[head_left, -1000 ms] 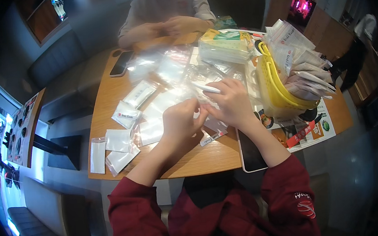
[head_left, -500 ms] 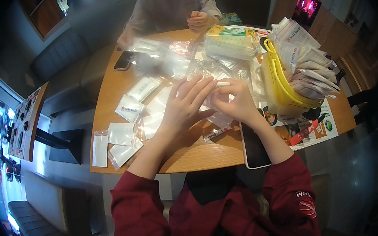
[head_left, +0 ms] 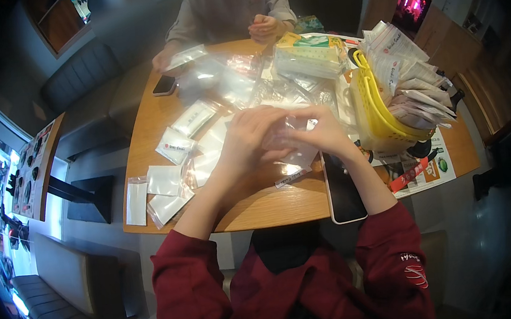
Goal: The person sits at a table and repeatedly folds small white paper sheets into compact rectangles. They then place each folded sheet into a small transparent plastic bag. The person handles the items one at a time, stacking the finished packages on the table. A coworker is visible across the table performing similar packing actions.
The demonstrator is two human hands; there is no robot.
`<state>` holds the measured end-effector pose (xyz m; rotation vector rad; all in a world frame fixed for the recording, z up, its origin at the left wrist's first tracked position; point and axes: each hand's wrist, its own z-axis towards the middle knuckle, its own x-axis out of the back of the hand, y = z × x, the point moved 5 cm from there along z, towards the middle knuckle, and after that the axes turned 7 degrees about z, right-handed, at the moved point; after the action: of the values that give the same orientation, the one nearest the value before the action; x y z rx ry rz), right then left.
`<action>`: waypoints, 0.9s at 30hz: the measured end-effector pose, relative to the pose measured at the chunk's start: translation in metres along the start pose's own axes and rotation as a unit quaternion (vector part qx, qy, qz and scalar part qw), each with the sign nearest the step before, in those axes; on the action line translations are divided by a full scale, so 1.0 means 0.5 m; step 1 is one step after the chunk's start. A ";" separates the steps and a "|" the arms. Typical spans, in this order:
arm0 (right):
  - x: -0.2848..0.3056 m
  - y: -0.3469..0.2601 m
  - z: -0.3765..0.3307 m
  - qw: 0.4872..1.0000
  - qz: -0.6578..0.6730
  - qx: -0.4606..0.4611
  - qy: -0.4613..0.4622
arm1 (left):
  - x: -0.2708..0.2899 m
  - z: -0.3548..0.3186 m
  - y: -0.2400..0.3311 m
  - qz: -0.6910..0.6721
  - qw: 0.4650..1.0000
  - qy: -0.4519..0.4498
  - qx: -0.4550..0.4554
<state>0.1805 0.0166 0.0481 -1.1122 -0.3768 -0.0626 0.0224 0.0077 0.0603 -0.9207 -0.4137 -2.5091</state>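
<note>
Over the middle of the wooden table, my left hand (head_left: 252, 138) and my right hand (head_left: 321, 130) face each other with curled fingers. Between them is a clear plastic bag (head_left: 288, 133), pinched by the right thumb and fingers and held by the left fingers, which are partly blurred. A narrow printed paper strip (head_left: 292, 178) lies just below the hands. White flat packets (head_left: 165, 180) in clear sleeves lie left of my left forearm, with printed white packets (head_left: 175, 145) beyond them. Loose clear bags (head_left: 270, 90) are piled past my fingers.
A yellow basket (head_left: 371, 106) full of printed packets (head_left: 415, 92) stands right. A phone (head_left: 343, 191) lies beside my right forearm; another phone (head_left: 164, 86) lies far left. Behind the bags sits a green-and-yellow plastic pack (head_left: 310, 53). Opposite, a co-worker (head_left: 232, 14) holds a clear-and-white packet (head_left: 187, 56).
My left fingers have curled inward from lying stretched out, and the hands now close round the clear bag. The co-worker's packet has tilted and shifted slightly.
</note>
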 end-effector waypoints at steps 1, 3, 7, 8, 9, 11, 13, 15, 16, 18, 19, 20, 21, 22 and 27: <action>0.011 0.001 0.005 0.999 0.032 -0.013 0.029 | 0.004 0.002 -0.010 -0.019 0.999 0.004 0.035; 0.038 0.006 0.013 0.991 0.097 -0.041 0.088 | 0.011 0.006 -0.030 -0.059 0.993 0.012 0.104; 0.049 0.013 0.012 0.980 0.167 -0.109 -0.011 | -0.042 -0.031 -0.078 -0.529 0.786 -0.099 0.303; 0.044 0.012 0.013 0.981 0.157 -0.106 -0.037 | -0.040 -0.029 -0.073 -0.532 0.779 -0.121 0.309; 0.038 0.013 0.015 0.982 0.146 -0.102 -0.063 | -0.039 -0.026 -0.069 -0.534 0.772 -0.142 0.314; 0.026 0.015 0.012 0.978 0.163 -0.100 -0.084 | -0.044 -0.029 -0.070 -0.552 0.750 -0.156 0.330; 0.027 -0.005 0.010 0.992 0.087 -0.008 -0.093 | -0.047 -0.029 -0.077 -0.582 0.720 -0.138 0.352; 0.025 -0.022 0.008 0.993 0.022 0.047 -0.105 | -0.038 -0.027 -0.069 -0.618 0.677 -0.126 0.379; 0.027 -0.031 0.008 0.992 -0.007 0.058 -0.112 | -0.024 -0.016 -0.057 -0.635 0.656 -0.121 0.390; 0.027 -0.036 0.010 0.990 -0.039 0.058 -0.119 | -0.012 -0.017 -0.045 -0.614 0.623 -0.119 0.470; 0.025 -0.035 0.011 0.991 -0.043 0.047 -0.120 | -0.015 -0.023 -0.047 -0.624 0.592 -0.105 0.499; 0.025 -0.034 0.012 0.991 -0.048 0.037 -0.121 | -0.018 -0.029 -0.048 -0.633 0.559 -0.091 0.528; 0.025 -0.030 0.012 0.991 -0.041 0.038 -0.119 | -0.022 -0.032 -0.052 -0.637 0.551 -0.107 0.528; 0.026 -0.024 0.013 0.992 -0.035 0.040 -0.116 | -0.026 -0.034 -0.061 -0.642 0.542 -0.123 0.529; 0.028 -0.015 0.012 0.995 -0.026 0.023 -0.088 | -0.035 -0.040 -0.058 -0.626 0.551 -0.138 0.535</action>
<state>0.1905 0.0205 0.0615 -1.0652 -0.5625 -0.0006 0.0092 0.0294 0.0303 -0.3842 -3.1367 -1.9840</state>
